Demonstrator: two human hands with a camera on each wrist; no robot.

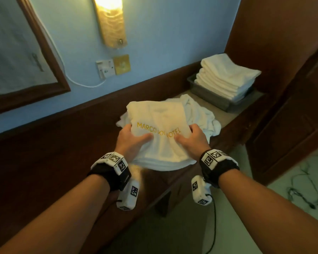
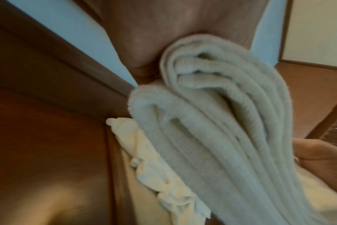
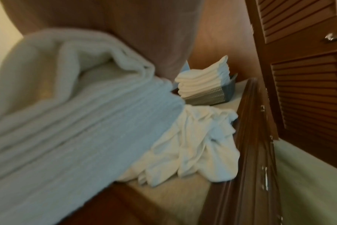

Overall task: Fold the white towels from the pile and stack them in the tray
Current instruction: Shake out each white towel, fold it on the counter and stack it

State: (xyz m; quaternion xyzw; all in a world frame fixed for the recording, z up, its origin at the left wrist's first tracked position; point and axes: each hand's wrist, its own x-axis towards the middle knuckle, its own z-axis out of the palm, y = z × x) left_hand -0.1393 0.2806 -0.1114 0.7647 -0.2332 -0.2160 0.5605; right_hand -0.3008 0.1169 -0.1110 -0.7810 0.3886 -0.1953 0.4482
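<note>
— Towel first: where is it?

— Centre of the head view. The folded white terry towel with gold lettering is held above the loose pile of crumpled white towels. The left hand grips its left edge and the right hand its right edge, thumbs lying on top across the lettering, the other fingers curled underneath.

— Pinching, then?

— Yes, each hand clamps the folded layers between thumb and fingers. The left wrist view shows the stacked folds bunched at the palm; the fingertips themselves are hidden by cloth.

— And the tray?

— Upper right of the frame: a grey rectangular tray carrying a neat stack of folded white towels that rises above its rim. It stands just beyond the pile, on the same pale-topped wooden bench.

— Anything else around?

— A lit amber wall lamp at top centre, a white wall socket below it, and a brown louvred wooden door at the right.
</note>
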